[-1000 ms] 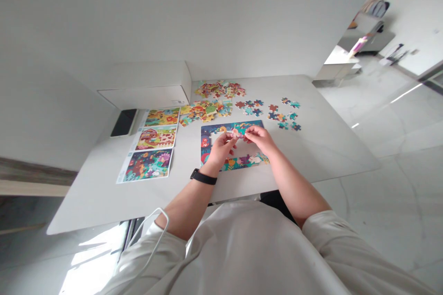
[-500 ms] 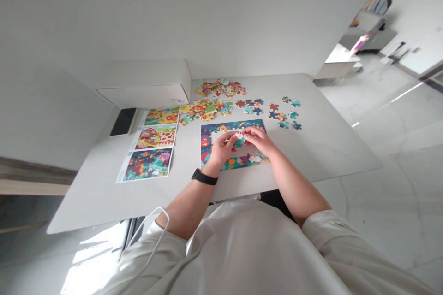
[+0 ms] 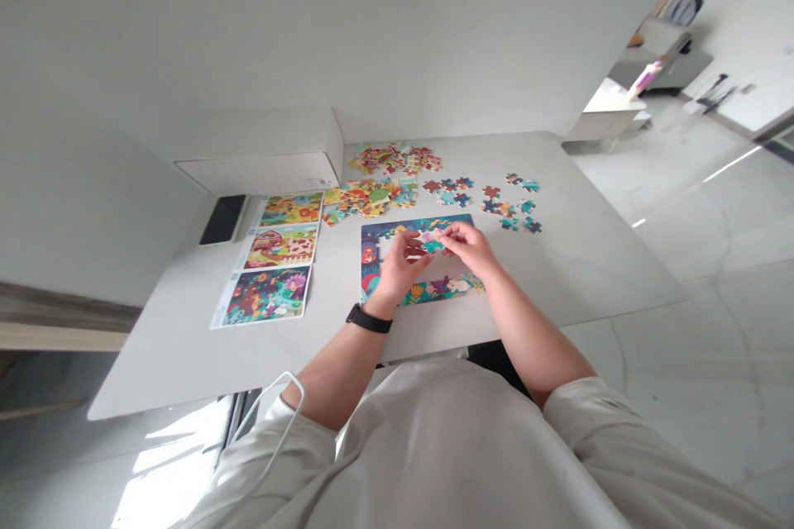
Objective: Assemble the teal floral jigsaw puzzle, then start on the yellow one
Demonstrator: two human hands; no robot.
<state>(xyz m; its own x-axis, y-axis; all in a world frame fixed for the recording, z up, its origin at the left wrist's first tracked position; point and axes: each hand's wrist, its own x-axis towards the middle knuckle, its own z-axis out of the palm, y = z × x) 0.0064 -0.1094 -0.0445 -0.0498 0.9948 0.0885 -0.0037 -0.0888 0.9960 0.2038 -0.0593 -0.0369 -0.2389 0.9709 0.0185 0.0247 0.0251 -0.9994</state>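
A partly filled jigsaw puzzle (image 3: 417, 225) with a dark blue, flowery picture lies in front of me, its pale middle bare in places. Over that middle is a small cluster of joined puzzle pieces (image 3: 432, 243), pink and teal. My right hand (image 3: 470, 248) pinches the cluster at its right side between thumb and fingertips. On the left, my left hand (image 3: 400, 271) has its thumb and fingers apart, close to the cluster; whether a fingertip touches it I cannot tell.
Loose puzzle pieces lie in piles (image 3: 372, 195) behind the puzzle and in small groups (image 3: 509, 205) at the right. Three picture sheets (image 3: 280, 248), a phone (image 3: 223, 220) and a white box (image 3: 257, 169) are on the left. A wall borders the table's back.
My left fingers have spread and drawn back from the pieces, where both hands had pinched together. The pink and teal cluster shows more fully, with my right hand still on it.
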